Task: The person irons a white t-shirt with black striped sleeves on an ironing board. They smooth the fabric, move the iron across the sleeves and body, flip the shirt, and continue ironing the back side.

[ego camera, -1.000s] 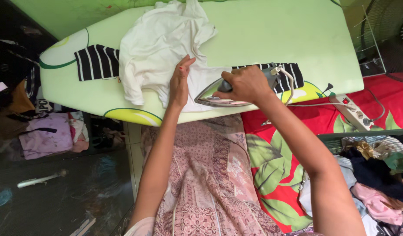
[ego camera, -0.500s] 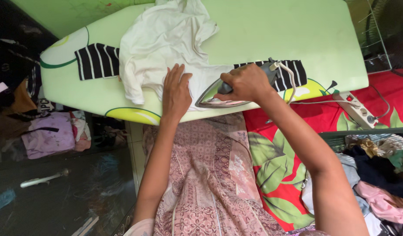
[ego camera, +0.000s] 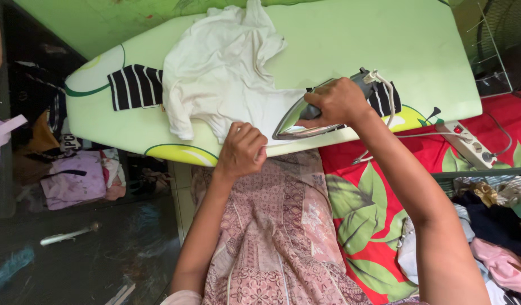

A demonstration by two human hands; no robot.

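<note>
Now one iron (ego camera: 305, 116) in right hand (ego camera: 337, 101), left hand (ego camera: 242, 151) pinching one white shirt (ego camera: 221, 73).

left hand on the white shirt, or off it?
Touching. The head view shows the left hand curled over the near hem of the white shirt at the ironing board edge, fingers pinching the cloth.

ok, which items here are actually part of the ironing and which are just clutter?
In use:
right hand gripping the iron
left hand pinching the near edge of the white garment
striped cloth under the garment
ironing board
power strip beside the board

Lying about:
laundry pile, lower right
pink bag and clothes on the floor, left
red leaf-print sheet
</note>
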